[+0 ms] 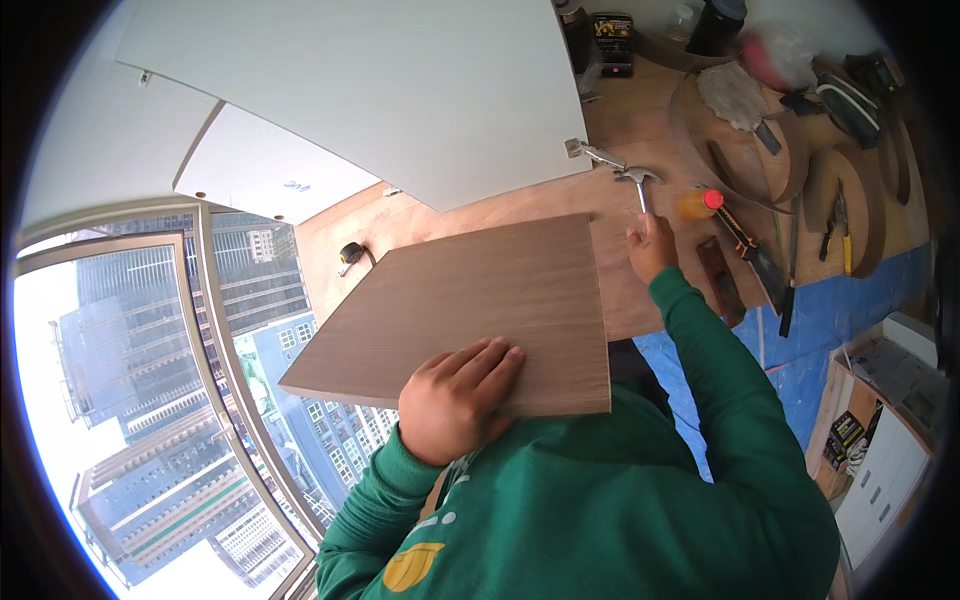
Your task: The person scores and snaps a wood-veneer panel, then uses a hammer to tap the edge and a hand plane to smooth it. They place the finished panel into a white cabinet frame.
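A brown wood-grain board (470, 290) lies flat on the workbench, its near edge sticking out toward my body. My left hand (460, 395) grips that near edge, the fingers stretched over the top face and the thumb hidden. To the right of the board, my right hand (653, 248) is closed round the handle of a claw hammer (640, 180). The hammer's metal head points away from me, low over the bench or resting on it; I cannot tell which. Beside it, near the white panel's corner, is a metal cabinet hinge (598, 153).
A large white panel (400, 90) rises behind the board. A tape measure (352, 255) sits at the left. On the right lie a yellow bottle with red cap (700, 204), a handsaw (760, 262), a wooden block (720, 280), pliers (838, 230) and curled edging strips (790, 160). A window (190, 330) stands left.
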The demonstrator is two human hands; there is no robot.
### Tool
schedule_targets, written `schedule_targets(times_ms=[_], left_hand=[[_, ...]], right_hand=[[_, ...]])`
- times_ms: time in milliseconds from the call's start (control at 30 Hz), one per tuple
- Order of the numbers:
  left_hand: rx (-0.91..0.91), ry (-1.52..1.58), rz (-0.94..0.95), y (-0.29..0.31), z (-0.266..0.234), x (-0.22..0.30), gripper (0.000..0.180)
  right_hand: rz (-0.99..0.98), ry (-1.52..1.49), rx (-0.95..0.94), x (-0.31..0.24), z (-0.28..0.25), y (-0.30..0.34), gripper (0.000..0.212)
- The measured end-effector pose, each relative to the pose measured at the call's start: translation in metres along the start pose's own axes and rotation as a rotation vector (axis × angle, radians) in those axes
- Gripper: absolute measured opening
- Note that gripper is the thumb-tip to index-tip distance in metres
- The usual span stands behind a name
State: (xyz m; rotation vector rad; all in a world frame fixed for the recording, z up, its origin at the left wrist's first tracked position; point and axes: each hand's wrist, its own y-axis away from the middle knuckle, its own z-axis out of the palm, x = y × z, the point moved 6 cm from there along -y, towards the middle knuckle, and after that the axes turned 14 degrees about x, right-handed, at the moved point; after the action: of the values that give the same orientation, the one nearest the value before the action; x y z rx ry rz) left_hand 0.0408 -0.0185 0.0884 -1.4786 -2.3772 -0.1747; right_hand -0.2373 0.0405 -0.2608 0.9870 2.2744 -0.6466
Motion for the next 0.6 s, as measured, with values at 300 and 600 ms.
schedule_targets(times_ms=[300, 600], left_hand=[[-0.031, 0.115, 0.02, 0.034, 0.025, 0.004, 0.078], [-0.033, 0.179, 0.224, 0.118, 0.116, 0.029, 0.069]], right_hand=[[1.135, -0.984, -0.818, -0.101, -0.122, 0.128, 0.055], [1.02, -0.679, -0.766, -0.151, -0.174, 0.18, 0.035]])
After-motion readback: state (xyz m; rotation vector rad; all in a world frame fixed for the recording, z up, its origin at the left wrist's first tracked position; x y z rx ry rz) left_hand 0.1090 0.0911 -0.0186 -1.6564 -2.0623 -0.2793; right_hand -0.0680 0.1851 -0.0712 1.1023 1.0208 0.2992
